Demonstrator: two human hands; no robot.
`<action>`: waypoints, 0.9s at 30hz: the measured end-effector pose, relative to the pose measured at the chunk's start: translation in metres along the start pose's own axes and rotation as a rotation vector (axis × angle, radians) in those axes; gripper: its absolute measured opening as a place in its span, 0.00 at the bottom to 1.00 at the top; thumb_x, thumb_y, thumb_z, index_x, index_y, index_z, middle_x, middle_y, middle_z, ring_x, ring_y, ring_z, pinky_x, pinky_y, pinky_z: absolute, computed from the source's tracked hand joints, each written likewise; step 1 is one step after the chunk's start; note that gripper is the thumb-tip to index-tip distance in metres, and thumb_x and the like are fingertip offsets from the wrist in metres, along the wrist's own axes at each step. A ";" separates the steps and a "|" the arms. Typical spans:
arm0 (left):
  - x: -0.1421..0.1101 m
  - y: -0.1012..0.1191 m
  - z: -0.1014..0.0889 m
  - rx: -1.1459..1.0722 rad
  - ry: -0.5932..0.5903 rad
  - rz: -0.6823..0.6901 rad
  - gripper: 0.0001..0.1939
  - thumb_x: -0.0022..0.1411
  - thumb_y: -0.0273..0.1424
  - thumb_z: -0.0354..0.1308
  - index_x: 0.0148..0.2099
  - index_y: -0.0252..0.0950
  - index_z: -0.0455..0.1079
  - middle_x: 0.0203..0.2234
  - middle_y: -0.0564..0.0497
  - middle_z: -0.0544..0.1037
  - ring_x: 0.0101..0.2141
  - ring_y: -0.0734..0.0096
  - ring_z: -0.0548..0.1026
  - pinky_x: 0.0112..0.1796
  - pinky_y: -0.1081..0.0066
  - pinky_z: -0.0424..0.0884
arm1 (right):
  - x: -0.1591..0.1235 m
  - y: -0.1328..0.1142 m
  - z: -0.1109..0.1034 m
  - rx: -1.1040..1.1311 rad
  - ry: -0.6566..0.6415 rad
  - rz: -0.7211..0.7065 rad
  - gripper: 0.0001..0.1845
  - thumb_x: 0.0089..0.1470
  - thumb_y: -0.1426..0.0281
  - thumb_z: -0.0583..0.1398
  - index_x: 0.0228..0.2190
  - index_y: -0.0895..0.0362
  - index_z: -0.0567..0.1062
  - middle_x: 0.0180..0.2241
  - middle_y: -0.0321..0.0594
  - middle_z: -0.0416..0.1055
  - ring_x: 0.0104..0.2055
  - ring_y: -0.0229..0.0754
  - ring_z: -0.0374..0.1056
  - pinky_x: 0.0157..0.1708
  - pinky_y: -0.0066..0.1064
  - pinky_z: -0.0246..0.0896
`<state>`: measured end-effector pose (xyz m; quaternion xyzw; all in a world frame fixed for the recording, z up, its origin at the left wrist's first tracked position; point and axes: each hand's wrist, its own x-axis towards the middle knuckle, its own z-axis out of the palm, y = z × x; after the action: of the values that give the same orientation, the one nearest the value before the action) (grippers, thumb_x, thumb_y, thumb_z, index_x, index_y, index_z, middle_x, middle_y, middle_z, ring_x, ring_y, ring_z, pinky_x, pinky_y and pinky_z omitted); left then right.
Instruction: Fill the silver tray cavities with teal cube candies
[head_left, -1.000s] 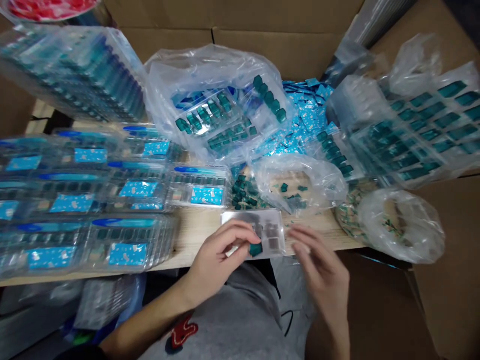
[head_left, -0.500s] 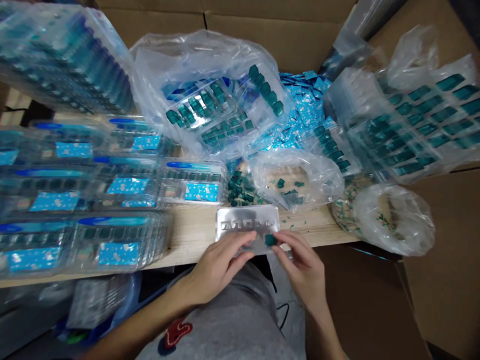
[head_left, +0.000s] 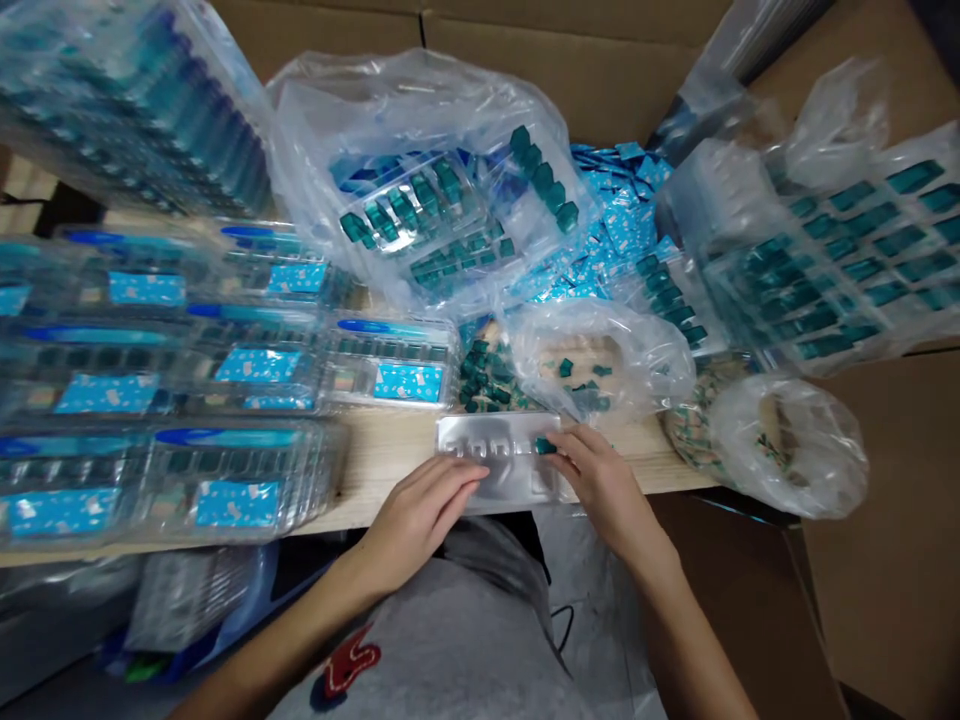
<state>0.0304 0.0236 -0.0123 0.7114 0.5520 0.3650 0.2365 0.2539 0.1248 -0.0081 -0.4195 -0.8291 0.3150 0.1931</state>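
Observation:
A clear plastic blister tray [head_left: 510,490] with a row of small moulded cavities lies at the table's front edge. My right hand [head_left: 604,490] pinches a small dark teal plastic piece [head_left: 545,446] at the right end of that row. Whether the piece sits inside the cavity I cannot tell. My left hand [head_left: 424,515] rests over the tray's near left part, its fingers stretched out and no piece visible in them. Just behind the tray is a pile of loose teal pieces [head_left: 487,375].
Packed clear cases [head_left: 390,365] with blue sachets are stacked on the left. Behind stands a large plastic bag [head_left: 322,110] of teal parts, beside a heap of blue sachets [head_left: 622,210]. Two open bags [head_left: 652,365] [head_left: 825,450] hold small green bits. Teal part sheets [head_left: 892,240] lean at right.
My right hand has moved the teal piece away from me, from the tray's near side to the right end of its cavity row. My left hand has drawn back to the left.

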 end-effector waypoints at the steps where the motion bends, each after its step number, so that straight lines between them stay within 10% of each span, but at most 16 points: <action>1: 0.001 0.000 -0.001 -0.006 -0.005 0.004 0.11 0.70 0.24 0.50 0.49 0.36 0.70 0.38 0.47 0.81 0.39 0.68 0.80 0.42 0.66 0.78 | 0.006 -0.001 -0.006 -0.022 -0.005 0.000 0.11 0.63 0.66 0.56 0.41 0.53 0.78 0.35 0.43 0.76 0.36 0.47 0.74 0.37 0.39 0.72; 12: 0.002 0.007 -0.006 0.008 0.021 0.007 0.10 0.70 0.24 0.50 0.49 0.36 0.70 0.38 0.46 0.81 0.39 0.67 0.80 0.41 0.69 0.77 | 0.112 0.054 0.013 -0.272 -0.020 0.223 0.08 0.62 0.66 0.59 0.39 0.58 0.75 0.39 0.40 0.75 0.36 0.38 0.72 0.37 0.34 0.71; 20: 0.011 0.010 -0.010 -0.129 -0.005 -0.156 0.11 0.69 0.25 0.51 0.48 0.39 0.71 0.38 0.49 0.80 0.39 0.69 0.79 0.40 0.70 0.76 | 0.050 0.002 -0.018 -0.062 0.159 0.080 0.08 0.57 0.74 0.60 0.40 0.53 0.75 0.38 0.40 0.74 0.35 0.42 0.71 0.39 0.37 0.70; 27: 0.047 0.039 -0.011 -0.375 0.127 -0.042 0.09 0.67 0.26 0.56 0.49 0.40 0.69 0.41 0.51 0.77 0.41 0.74 0.77 0.43 0.75 0.75 | 0.002 -0.064 -0.009 0.701 0.346 0.073 0.21 0.49 0.77 0.68 0.43 0.44 0.77 0.35 0.31 0.77 0.34 0.35 0.74 0.32 0.24 0.71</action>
<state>0.0517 0.0570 0.0359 0.6186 0.5029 0.5007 0.3372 0.2205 0.1009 0.0423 -0.4040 -0.6110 0.5106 0.4502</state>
